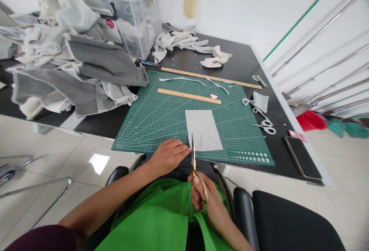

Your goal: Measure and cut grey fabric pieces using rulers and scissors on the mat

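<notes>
So it looks to me like the cutting step: the right hand (211, 194) has its fingers wrapped through the loops of a pair of gold-handled metal scissors (194, 164), long slim blades pointing away at the near left edge of a pale grey, roughly rectangular piece of cloth (203, 128). That cloth is lying flat on the dark green gridded cutting mat (161, 120), close to its front edge. The left hand (169, 157) has its fingers together, tips right by the cloth's near left corner; can't tell if they're pinching fabric or just steadying it. I'd say the next snip calls for keeping that edge taut and the blades lined up with it. Texture-wise, the cloth looks soft and faintly flecked, a bit skewed, with fairly straight sides. Beyond it there's a straight, pale wooden ruler (187, 96), a little pink wedge (213, 96) and some thin, curling whitish fabric strips (181, 78).
</notes>
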Demonstrator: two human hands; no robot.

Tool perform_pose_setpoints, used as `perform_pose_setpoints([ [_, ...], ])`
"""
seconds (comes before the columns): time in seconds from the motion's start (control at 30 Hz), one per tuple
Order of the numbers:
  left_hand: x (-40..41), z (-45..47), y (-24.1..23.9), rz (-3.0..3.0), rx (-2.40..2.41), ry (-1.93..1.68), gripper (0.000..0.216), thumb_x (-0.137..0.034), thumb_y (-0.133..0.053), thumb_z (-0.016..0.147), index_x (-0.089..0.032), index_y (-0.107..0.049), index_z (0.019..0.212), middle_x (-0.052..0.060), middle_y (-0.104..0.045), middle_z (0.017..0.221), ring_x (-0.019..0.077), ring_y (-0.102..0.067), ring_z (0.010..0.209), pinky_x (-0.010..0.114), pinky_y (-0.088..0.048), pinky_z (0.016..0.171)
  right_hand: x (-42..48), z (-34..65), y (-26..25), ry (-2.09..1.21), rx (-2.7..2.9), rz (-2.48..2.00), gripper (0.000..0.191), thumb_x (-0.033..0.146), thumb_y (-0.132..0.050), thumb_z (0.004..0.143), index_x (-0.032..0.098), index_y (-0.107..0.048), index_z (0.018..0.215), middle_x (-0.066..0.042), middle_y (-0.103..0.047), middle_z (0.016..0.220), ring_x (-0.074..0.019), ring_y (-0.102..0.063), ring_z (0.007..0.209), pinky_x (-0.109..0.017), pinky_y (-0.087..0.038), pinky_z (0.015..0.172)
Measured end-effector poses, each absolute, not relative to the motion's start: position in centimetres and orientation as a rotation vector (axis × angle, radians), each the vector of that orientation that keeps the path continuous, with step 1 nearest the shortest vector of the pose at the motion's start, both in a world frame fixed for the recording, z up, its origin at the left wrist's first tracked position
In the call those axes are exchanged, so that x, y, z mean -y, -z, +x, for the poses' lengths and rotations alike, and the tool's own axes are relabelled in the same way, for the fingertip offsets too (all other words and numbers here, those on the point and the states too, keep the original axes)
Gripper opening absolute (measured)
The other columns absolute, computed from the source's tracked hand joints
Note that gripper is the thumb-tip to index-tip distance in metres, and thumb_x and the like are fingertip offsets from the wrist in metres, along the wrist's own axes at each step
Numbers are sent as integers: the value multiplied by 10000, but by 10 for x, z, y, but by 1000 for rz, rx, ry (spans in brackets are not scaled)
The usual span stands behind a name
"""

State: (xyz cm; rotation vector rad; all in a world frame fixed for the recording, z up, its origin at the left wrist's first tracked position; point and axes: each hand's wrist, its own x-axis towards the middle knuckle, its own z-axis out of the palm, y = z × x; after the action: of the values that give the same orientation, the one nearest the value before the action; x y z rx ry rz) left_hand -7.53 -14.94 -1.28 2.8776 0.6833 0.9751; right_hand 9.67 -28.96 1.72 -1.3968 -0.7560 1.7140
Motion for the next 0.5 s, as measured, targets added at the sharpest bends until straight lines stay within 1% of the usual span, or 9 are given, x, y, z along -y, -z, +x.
perform_pose_setpoints([
  [0.2,150,-75,13,2862,-697,-974,219,-144,-565,968,-145,-671,1159,59,-742,1010,205,-637,949,364,-531,820,289,95,-19,-1714,755,-1399,432,622,-579,929,213,-475,839,80,-412,594,-78,-376,470,-211,-269,462],
  [0.5,149,-74,13,2854,-685,-976,214,-141,-545,975,-149,-675,1145,62,-741,1004,202,-640,948,366,-536,825,290,95,-22,-1702,765,-1409,426,627,-554,939,204,-544,897,69,-415,605,-83,-377,463,-230,-249,457],
])
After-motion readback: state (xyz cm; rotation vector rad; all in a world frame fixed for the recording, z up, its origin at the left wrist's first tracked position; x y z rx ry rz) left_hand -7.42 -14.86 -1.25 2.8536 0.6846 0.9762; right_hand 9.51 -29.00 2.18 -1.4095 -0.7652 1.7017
